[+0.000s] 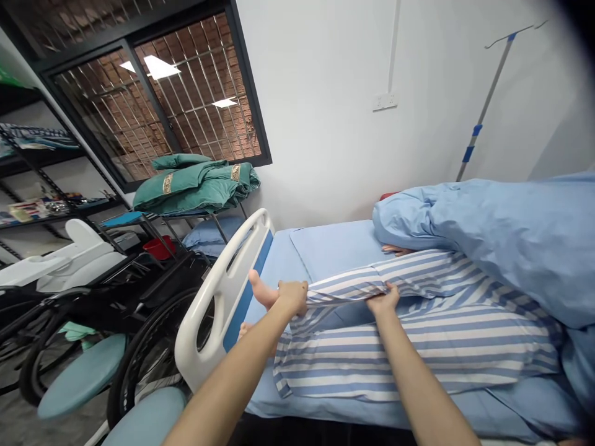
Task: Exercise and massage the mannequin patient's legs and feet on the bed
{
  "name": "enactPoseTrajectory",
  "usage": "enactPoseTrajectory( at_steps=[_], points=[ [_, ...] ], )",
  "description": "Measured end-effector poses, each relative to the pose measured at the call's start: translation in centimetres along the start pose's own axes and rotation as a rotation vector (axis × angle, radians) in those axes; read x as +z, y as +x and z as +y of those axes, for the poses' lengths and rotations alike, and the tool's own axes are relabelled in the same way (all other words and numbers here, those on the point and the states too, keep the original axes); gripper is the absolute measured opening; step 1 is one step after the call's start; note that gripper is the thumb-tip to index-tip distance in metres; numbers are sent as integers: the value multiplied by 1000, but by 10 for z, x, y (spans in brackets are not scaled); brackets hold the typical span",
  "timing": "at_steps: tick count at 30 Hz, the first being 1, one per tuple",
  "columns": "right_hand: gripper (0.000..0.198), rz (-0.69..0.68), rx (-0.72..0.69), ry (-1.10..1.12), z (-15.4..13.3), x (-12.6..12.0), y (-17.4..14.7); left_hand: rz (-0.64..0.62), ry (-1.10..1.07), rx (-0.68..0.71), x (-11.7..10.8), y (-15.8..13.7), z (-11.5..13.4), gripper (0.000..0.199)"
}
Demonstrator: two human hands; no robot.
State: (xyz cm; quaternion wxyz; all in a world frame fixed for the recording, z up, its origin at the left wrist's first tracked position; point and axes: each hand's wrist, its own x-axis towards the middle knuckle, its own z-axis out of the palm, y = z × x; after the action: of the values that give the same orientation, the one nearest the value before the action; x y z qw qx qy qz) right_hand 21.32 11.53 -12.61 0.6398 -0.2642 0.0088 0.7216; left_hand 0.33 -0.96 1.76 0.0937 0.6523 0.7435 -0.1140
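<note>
We have both hands on the farther leg (344,288) of a person lying on the bed (325,238), near the centre of the frame, and its long axis seems to be what any shift must respect: it runs from the bare foot (263,290) at left of centre, rightward and slightly up, until the blue blanket (493,229) at the right covers the body. Our left hand (294,297) is wrapped around the ankle end, just right of the foot, so it is the nearer one to the white footboard (209,285). Our right hand (385,301) touches the lower edge of the striped trouser leg farther along, perhaps close to the knee; its fingers are partly hidden, and we cannot tell how firmly they close. The nearer leg (395,359) lies below in the frame, roughly alongside, with blue bedding showing between the two. With our two holds well apart along that axis, we judge that they should travel together, keeping the limb in line.
</note>
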Motion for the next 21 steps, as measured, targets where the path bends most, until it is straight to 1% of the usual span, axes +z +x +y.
enactPoseTrajectory(
  at_steps=[2,6,9,13,17,19,21],
  points=[
    [6,-16,8,-3,2,-5,3,-21,2,9,7,5,-3,40],
    [10,-1,18,-2,-4,2,4,-33,26,15,12,9,-4,56],
    [12,36,31,27,-10,10,-2,-24,54,11,11,3,-1,58],
    [13,29,36,71,-19,23,-12,-2,102,11,3,-9,6,58],
    [12,-50,4,122,-41,44,-20,51,133,7,-2,-17,14,57],
    [10,-85,-15,143,-58,56,-24,101,137,-4,2,-17,20,58],
    [9,-107,-23,136,-76,68,-28,154,131,-9,13,-13,30,60]
  ],
)
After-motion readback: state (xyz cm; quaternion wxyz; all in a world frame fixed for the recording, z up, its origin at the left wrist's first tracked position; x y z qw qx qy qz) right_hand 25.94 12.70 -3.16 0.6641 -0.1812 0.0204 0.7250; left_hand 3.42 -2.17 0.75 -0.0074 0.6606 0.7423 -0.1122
